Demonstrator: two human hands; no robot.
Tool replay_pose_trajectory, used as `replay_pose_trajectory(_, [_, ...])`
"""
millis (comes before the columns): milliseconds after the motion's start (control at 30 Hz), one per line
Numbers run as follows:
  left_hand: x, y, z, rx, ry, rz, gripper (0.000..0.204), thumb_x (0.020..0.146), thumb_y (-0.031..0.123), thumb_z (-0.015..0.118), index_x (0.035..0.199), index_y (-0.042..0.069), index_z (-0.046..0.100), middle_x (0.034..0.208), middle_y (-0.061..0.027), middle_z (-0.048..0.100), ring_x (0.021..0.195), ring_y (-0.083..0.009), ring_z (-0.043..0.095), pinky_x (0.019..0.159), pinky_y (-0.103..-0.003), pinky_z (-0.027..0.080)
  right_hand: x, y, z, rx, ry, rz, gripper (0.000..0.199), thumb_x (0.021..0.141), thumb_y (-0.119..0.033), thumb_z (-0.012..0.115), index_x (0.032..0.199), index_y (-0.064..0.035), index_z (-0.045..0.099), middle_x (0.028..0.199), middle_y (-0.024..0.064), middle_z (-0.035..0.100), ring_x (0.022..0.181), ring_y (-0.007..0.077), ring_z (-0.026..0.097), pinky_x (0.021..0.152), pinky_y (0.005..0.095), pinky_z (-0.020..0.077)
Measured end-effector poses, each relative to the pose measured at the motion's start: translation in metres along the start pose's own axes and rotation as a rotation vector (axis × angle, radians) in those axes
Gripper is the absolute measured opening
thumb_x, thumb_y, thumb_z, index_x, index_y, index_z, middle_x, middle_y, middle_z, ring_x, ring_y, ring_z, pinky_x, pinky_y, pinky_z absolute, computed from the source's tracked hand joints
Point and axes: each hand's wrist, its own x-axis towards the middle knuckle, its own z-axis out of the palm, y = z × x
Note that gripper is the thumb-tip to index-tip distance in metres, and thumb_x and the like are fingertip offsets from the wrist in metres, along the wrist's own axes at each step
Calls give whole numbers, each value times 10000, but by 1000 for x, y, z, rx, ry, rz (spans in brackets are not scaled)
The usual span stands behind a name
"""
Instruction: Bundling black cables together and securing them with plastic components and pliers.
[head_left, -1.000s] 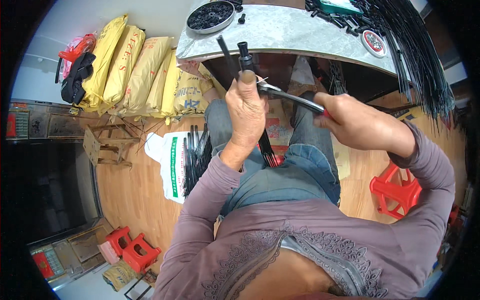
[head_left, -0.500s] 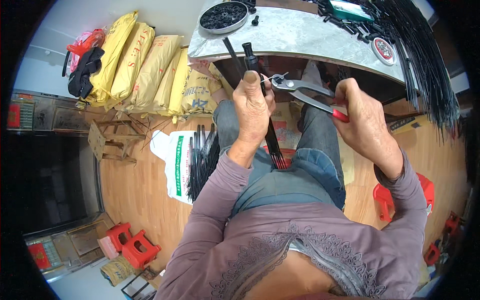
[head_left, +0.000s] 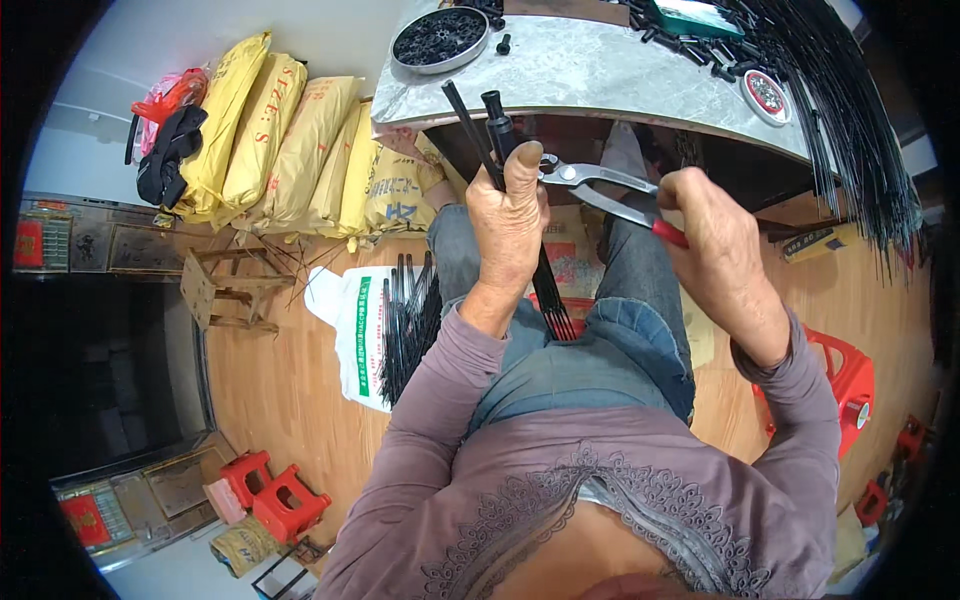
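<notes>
My left hand (head_left: pixel 507 215) is closed around a bundle of slim black rods with a black tube (head_left: pixel 498 118), much like a folded umbrella frame. Its upper ends stick out above my fist, and its thin lower tips (head_left: pixel 560 325) reach down to my lap. My right hand (head_left: pixel 722 245) grips a pair of pliers (head_left: pixel 610 190) with grey metal arms and red handle ends. The jaws of the pliers meet the bundle beside my left thumb and fingertips. What lies between the jaws is mostly hidden.
A marble-patterned table (head_left: pixel 570 75) stands ahead, bearing a round tray of black parts (head_left: pixel 440 42), a small dish (head_left: pixel 766 97) and long black rods (head_left: pixel 850 130). Yellow sacks (head_left: pixel 310 140) lean at the left. More rods (head_left: pixel 405 320) lie on a white bag. Red stools (head_left: pixel 290 500) stand around.
The plier jaws have moved left, closer to my left fingers, and the thin light wire seen there before no longer shows. My right hand has shifted slightly left with them.
</notes>
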Motion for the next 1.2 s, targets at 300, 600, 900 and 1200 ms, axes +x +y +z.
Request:
replay_pose_trajectory(300, [-4,9,8,-23,-20,-53,426,852,464,675,753,95,487,545,45,415,438,-40,415,365,-192,305,-22,20,19,1662,-746,620,333,863,-199,680,1016,-8,454,581,97,577,402,164,560,347,244,442])
replay_pose_trajectory(600, [-4,21,1,61,-163,-19,469,936,460,544,834,4,588,539,-7,485,407,-78,448,383,-226,356,-10,26,7,598,-349,71,236,827,-57,579,1032,15,489,838,56,603,788,181,626,666,311,476])
replay_pose_trajectory(900, [-9,14,1,131,-190,98,700,868,683,430,805,-1,567,512,1,458,399,-65,420,370,-203,315,-16,27,-11,1335,-1067,558,164,886,-127,540,1003,-25,485,707,90,603,490,128,564,470,239,474])
replay_pose_trajectory(1200, [-13,9,2,150,-206,167,609,873,631,495,821,27,551,536,3,469,408,-71,439,379,-209,338,-29,22,-16,1477,-899,709,136,882,-92,508,985,-5,523,693,87,609,498,132,565,462,250,469])
